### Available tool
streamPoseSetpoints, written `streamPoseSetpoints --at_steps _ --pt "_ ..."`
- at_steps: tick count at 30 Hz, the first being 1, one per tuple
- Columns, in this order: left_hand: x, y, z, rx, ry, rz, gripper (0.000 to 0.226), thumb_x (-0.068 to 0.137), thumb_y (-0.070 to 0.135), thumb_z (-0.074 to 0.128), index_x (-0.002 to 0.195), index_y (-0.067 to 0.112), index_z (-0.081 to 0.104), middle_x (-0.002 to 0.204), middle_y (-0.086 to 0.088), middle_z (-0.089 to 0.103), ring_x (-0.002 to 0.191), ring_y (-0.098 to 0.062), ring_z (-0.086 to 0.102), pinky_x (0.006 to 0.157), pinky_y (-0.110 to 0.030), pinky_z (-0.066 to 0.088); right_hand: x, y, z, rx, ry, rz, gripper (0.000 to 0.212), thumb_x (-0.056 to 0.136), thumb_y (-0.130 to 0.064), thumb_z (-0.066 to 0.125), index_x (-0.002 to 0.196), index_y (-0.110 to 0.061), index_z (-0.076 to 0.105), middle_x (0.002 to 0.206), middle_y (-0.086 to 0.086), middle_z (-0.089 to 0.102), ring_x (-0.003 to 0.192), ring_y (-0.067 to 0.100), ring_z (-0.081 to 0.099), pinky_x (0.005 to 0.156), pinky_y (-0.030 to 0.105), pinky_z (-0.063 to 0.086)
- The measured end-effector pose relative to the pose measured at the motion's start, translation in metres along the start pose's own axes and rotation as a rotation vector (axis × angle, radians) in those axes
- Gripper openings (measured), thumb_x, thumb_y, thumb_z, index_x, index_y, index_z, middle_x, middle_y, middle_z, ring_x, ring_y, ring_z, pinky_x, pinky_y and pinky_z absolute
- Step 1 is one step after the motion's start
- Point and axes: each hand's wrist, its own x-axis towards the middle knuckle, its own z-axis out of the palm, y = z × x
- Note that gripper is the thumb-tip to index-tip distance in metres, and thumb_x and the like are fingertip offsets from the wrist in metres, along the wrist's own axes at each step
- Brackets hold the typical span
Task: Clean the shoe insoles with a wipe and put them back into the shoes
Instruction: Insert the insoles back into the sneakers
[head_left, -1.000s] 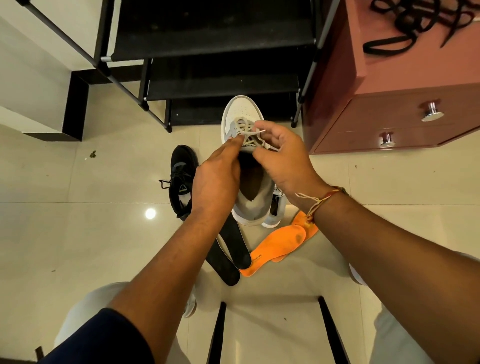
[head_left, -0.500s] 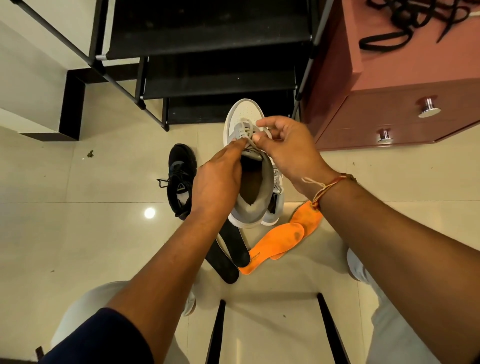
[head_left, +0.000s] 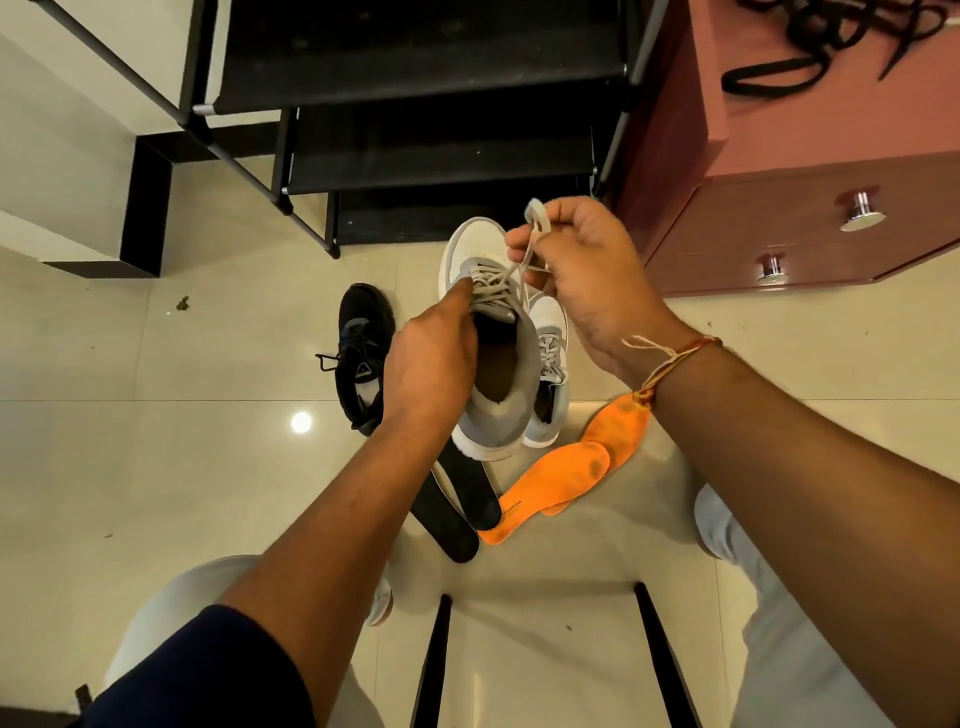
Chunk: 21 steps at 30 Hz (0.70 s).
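Observation:
My left hand (head_left: 431, 358) grips a grey and white high-top shoe (head_left: 498, 415) by its side and holds it above the floor, a finger on the laces. My right hand (head_left: 582, 270) pinches the shoe's pale lace (head_left: 524, 254) and holds it pulled up and taut. Under it stands the second grey shoe (head_left: 550, 343). A black shoe (head_left: 361, 343) lies on the tiles to the left. Two black insoles (head_left: 457, 509) and two orange insoles (head_left: 561, 473) lie on the floor below the shoes. No wipe is in view.
A black shoe rack (head_left: 415, 104) stands ahead. A pink drawer cabinet (head_left: 805, 156) at the right carries loose black laces (head_left: 831, 41). My knees in pale trousers (head_left: 769, 597) flank a white stool with black legs (head_left: 540, 649).
My right hand has moved up and to the right, drawing the lace out of the knot. My left hand keeps hold of the shoe.

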Motion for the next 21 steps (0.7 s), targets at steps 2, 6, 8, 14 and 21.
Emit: streamPoseSetpoints --at_steps 2,6,8,14,21 --pt "0.004 -0.005 0.0 0.002 -0.006 -0.062 0.046 0.106 0.021 0.046 0.152 0.026 0.042 0.119 -0.011 0.069 0.103 -0.03 0.068 0.091 -0.043 0.057 -0.002 -0.003 -0.001 0.04 -0.09 -0.03 0.023 0.098 -0.004 0.05 0.116 -0.011 0.061 0.092 0.002 0.071 0.086 0.013 0.067 0.075 0.025 0.054" --pt "0.011 -0.016 0.004 -0.027 0.041 -0.143 0.041 0.105 0.02 0.048 0.146 0.023 0.05 0.123 -0.01 0.068 0.107 -0.029 0.067 0.09 -0.041 0.055 -0.011 0.0 0.003 -0.104 -0.324 -0.062 0.021 0.103 -0.016 0.049 0.106 -0.013 0.07 0.078 0.0 0.067 0.076 0.012 0.064 0.073 0.025 0.052" --pt "0.014 -0.021 0.005 -0.06 0.069 -0.14 0.035 0.105 0.02 0.048 0.139 0.021 0.056 0.116 -0.008 0.07 0.102 -0.027 0.068 0.084 -0.036 0.055 -0.015 0.002 0.006 -0.373 -0.427 -0.099 0.022 0.103 -0.021 0.05 0.099 -0.017 0.072 0.074 -0.007 0.066 0.071 0.004 0.062 0.07 0.019 0.049" --pt "0.016 -0.018 0.003 -0.144 0.096 -0.14 0.04 0.105 0.027 0.049 0.145 0.025 0.052 0.123 -0.007 0.069 0.109 -0.023 0.066 0.089 -0.027 0.049 -0.023 0.02 0.016 -1.133 -0.49 -0.42 0.019 0.098 -0.025 0.053 0.103 -0.022 0.072 0.1 -0.002 0.069 0.095 0.018 0.061 0.077 0.022 0.034" --pt "0.008 -0.005 0.012 -0.206 0.063 -0.044 0.043 0.103 0.022 0.052 0.146 0.025 0.051 0.125 -0.009 0.069 0.111 -0.023 0.067 0.099 -0.035 0.055 -0.027 0.029 0.012 -1.522 -0.575 -0.422 0.023 0.096 -0.013 0.048 0.106 -0.009 0.069 0.102 0.011 0.068 0.094 0.031 0.064 0.072 0.033 0.046"
